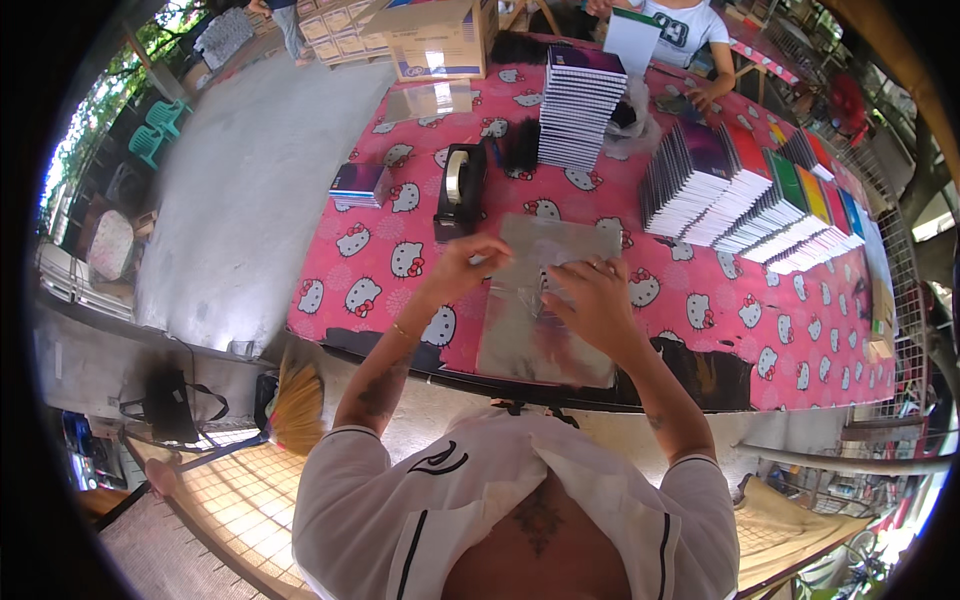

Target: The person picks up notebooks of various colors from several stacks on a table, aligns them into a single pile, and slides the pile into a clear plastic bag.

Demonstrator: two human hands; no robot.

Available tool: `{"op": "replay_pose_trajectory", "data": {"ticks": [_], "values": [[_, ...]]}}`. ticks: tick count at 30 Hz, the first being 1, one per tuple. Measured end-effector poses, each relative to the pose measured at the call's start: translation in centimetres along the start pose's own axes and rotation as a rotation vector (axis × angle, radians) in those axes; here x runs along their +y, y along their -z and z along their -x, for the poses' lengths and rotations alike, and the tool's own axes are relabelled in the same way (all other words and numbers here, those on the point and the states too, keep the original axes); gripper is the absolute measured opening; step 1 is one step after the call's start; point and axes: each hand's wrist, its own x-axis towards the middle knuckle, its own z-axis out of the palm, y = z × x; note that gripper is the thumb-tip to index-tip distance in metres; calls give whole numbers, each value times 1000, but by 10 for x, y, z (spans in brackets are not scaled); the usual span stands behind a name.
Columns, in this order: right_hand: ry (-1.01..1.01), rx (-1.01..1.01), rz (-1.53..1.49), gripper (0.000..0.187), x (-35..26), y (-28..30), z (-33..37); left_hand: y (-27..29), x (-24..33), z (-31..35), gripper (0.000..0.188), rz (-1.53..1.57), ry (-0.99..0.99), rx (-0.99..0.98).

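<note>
My left hand (470, 268) is raised just left of a stack of clear plastic sleeves (510, 340), its fingertips pinched together. Whatever lies between those fingertips, if anything, is too small to make out. On the sleeves rests my right hand (594, 298), palm down with fingers apart, touching the shiny plastic surface. Beneath it the plastic looks crumpled and catches the light. A black tape dispenser (443, 215) with a roll of clear tape stands just beyond my left hand.
A pink patterned cloth covers the table (350, 275). A tall stack of spiral notebooks (572, 120) stands at the far middle, rows of colourful notebooks (690, 190) at the right, a small notebook pile (360, 185) at the left. Across the table, a person (690, 35) handles a notebook beside a cardboard box (432, 45).
</note>
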Motion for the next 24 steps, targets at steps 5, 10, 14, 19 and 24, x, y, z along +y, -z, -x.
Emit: {"op": "replay_pose_trajectory", "data": {"ticks": [5, 10, 14, 19, 24], "values": [[-66, -82, -97, 30, 1, -5, -4, -30, 45, -24, 26, -71, -61, -216], [-121, 145, -84, 47, 3, 23, -3, -13, 46, -33, 22, -312, -296, -294], [-489, 114, -465, 59, 72, 9, 40, -22, 50, -38, 16, -372, -323, -232], [30, -65, -367, 58, 76, -34, 48, -57, 37, -55, 13, -520, -375, -209], [17, -54, -369, 52, 70, -42, 50, -85, 15, -48, 47, -665, -336, -56]]}}
